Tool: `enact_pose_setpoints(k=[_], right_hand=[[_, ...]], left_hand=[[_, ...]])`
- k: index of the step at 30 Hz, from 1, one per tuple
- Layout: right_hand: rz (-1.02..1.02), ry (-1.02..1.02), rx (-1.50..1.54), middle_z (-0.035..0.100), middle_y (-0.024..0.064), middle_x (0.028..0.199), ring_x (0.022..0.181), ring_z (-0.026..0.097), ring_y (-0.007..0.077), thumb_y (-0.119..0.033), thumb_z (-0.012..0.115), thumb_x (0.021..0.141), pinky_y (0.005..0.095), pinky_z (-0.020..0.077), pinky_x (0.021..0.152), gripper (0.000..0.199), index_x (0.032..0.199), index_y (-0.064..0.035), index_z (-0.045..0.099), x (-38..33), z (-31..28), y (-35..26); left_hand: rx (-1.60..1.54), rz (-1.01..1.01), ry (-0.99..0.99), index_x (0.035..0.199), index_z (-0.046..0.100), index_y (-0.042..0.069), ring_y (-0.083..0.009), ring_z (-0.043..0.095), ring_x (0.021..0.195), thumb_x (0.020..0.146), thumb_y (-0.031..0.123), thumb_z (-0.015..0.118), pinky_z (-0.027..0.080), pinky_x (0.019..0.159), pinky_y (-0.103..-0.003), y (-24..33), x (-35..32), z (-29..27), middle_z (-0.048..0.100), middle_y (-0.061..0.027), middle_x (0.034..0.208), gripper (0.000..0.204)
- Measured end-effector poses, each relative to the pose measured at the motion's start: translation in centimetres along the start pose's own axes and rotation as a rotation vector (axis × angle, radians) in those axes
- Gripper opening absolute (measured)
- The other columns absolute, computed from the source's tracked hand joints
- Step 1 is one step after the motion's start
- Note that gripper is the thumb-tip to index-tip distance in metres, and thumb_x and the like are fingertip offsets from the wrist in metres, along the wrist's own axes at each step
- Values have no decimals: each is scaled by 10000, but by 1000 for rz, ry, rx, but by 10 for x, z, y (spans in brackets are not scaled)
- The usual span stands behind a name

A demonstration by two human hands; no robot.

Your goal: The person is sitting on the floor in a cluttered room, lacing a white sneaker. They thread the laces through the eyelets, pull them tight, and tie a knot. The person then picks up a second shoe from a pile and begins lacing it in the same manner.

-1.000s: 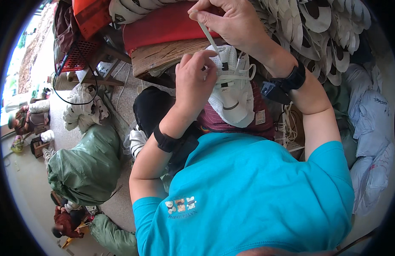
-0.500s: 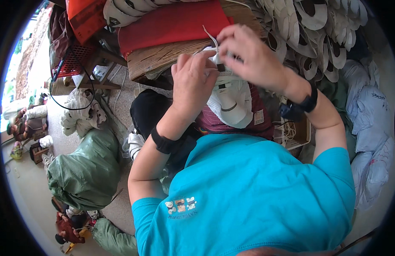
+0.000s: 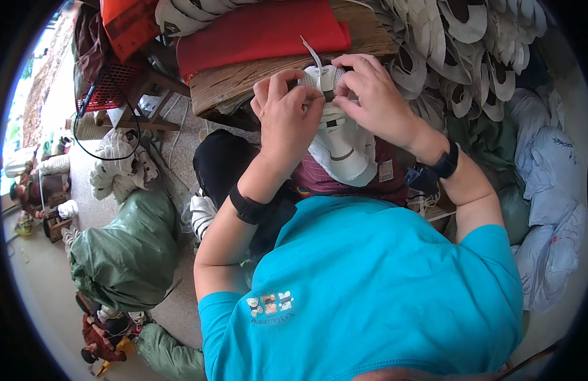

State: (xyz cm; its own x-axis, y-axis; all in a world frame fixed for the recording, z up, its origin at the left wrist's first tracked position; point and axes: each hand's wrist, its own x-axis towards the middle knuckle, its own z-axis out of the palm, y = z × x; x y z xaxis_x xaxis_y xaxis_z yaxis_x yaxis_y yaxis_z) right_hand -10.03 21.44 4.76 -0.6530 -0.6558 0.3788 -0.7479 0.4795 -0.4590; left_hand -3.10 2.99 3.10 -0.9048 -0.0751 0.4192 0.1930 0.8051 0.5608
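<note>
A white shoe upper [image 3: 339, 151] rests on my lap, over maroon cloth, its far end against the edge of the wooden table. My left hand [image 3: 282, 120] is closed, thumb and fingertips pinched at the upper's left eyelet edge. On the opposite edge, my right hand [image 3: 377, 95] grips with bent fingers. From between the hands a white lace [image 3: 313, 52] sticks up, its tip free. Whether a piece of lace also lies inside either pinch is hidden by the fingers.
Ahead stands the wooden table [image 3: 224, 89] with folded red cloth [image 3: 262, 38] and stacked white uppers [image 3: 186, 16]. Many pale shoe pieces [image 3: 427, 57] hang at the far right. Green sacks [image 3: 125, 254] lie left, white sacks [image 3: 554, 178] right. Other people [image 3: 103, 336] sit at far left.
My right hand has come down from the raised lace to the upper's right edge. My left hand has shifted slightly right and stays at the left edge.
</note>
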Motion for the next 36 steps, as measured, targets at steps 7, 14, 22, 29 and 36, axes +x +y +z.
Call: enact_pose_setpoints(k=[7,14,22,29,36], right_hand=[[-76,246,40,653,92,1049,925,633,278,-37,646,856,380,503,832,80,913,-39,590,8,-14,14],[669,23,1415,656,47,904,606,605,101,-178,519,1025,248,516,578,118,1008,-67,555,12,-10,-12],[723,323,1649,452,-32,704,532,398,61,-104,571,970,284,497,658,120,864,-73,524,9,-47,55],[665,496,1710,408,-24,689,551,363,68,-59,545,996,267,443,675,212,805,-72,453,5,-80,100],[681,542,1580,394,-24,676,547,372,76,-59,549,992,300,485,726,242,770,-76,453,7,-96,110]], left_hand=[[-82,132,140,921,661,122,-299,478,998,725,138,783,389,866,-397,-9,-18,-13,559,-76,1024,232],[3,215,76,851,647,138,-283,464,935,720,172,795,366,837,-407,-4,-16,-8,486,-58,955,201],[27,196,44,867,636,114,-275,494,967,744,174,793,388,835,-398,-12,-21,-23,519,-64,1006,208],[-197,62,66,942,651,86,-302,497,964,724,122,806,439,831,-406,-11,-18,-15,523,-105,1001,270],[-147,103,-1,837,659,81,-295,488,936,711,69,763,426,840,-400,-12,-7,-21,514,-93,962,164]])
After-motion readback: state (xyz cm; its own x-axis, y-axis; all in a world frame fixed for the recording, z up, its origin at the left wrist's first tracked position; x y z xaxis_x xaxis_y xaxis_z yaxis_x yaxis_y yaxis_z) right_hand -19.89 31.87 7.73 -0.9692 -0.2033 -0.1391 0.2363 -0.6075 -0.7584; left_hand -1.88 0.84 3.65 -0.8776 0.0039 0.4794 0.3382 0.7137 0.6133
